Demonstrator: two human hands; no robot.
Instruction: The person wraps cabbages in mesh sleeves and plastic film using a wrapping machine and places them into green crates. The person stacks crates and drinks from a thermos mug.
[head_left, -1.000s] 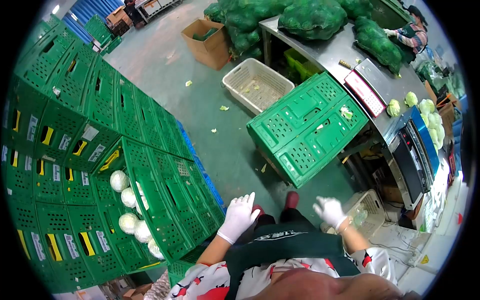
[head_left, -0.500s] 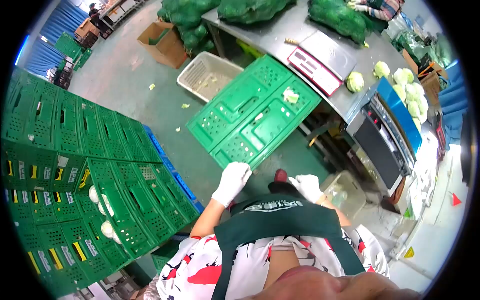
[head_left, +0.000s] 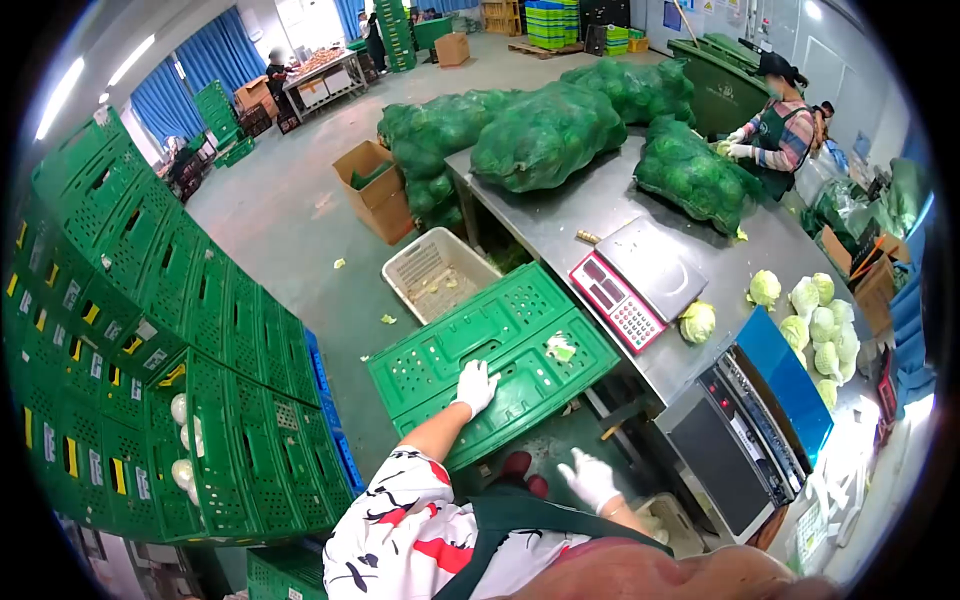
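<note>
The white-gloved left hand (head_left: 477, 388), fingers spread, is over a green perforated rectangular plastic crate (head_left: 528, 388), while the white-gloved right hand (head_left: 591, 480) hangs apart, fingers loosely spread.

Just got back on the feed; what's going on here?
The person's gloved left hand is on or just above the green crate; the right hand hangs open, apparently empty. On the table are a scale, loose cabbages and net bags. A co-worker stands at its far side.
</note>
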